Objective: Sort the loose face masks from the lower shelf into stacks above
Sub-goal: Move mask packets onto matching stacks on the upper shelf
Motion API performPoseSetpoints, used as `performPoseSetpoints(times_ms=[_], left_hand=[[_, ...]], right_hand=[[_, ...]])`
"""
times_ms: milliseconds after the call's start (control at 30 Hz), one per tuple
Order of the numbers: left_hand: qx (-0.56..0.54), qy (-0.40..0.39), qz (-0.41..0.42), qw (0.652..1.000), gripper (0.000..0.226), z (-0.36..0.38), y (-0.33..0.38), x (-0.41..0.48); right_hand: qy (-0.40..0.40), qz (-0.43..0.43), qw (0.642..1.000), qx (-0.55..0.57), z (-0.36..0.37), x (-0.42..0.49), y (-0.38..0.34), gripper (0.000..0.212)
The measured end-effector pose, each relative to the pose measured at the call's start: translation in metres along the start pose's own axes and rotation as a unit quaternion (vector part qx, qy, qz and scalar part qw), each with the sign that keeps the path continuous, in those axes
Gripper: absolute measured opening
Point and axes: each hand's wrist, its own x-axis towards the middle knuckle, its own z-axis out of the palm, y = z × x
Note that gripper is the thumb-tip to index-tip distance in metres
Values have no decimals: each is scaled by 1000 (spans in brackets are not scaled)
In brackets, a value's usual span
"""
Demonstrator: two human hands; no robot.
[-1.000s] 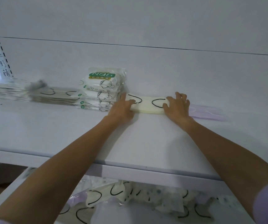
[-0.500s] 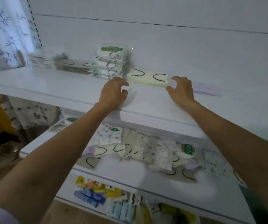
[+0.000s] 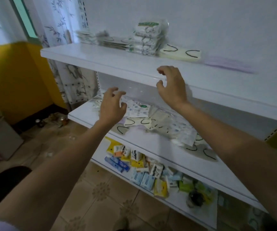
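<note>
Loose face masks [image 3: 152,121] lay in a mixed heap on the lower shelf [image 3: 152,148], with cream, lilac, grey and printed sleeves overlapping and black ear loops crossing one another. On the upper shelf [image 3: 101,58] the sorted stacks stood in a row: white and grey ones at the far left, a tall stack of green-labelled packs [image 3: 148,36], a cream stack [image 3: 180,52] and a blurred lilac stack [image 3: 228,64] to the right.

The left grip [image 3: 112,107] hung over the left end of the heap, fingers loosely curled and empty. The right grip [image 3: 172,85] was also empty, fingers spread and bent, just in front of the upper shelf's lip.

The likeliest slip was a grab that took more than one kind. With sleeves overlapping and loops perhaps entangled, lifting one mask could drag a neighbour along and mis-sort it. Several masks lay near the front edge, so a sweeping pull could tip them onto the tissue packs [image 3: 134,162] below or the floor. The right grip could also clip the lip on its way down. The tall pack stack looked uneven, and a careless addition might topple it.
</note>
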Motion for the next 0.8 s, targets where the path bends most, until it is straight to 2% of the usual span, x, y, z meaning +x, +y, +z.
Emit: performPoseSetpoints(times_ms=[100,167,433,633,800], left_hand=[[17,-25,-30,999,40,0,-23,-24],[20,-37,-42,998,39,2,-40,-37],[2,-100,-129,986,39,18,-127,-53],[-1,-157,-144,977,41,22,-214,-40],[-14,-164,-154,974,35,22,-271,-27]], right_hand=[[-48,-55,997,8,22,-13,-24,35],[-86,-63,994,4,43,-21,-31,36],[-220,66,973,-11,148,-41,-16,40],[-279,130,950,-54,225,-40,-8,40],[-306,193,929,-79,276,-40,-5,37]])
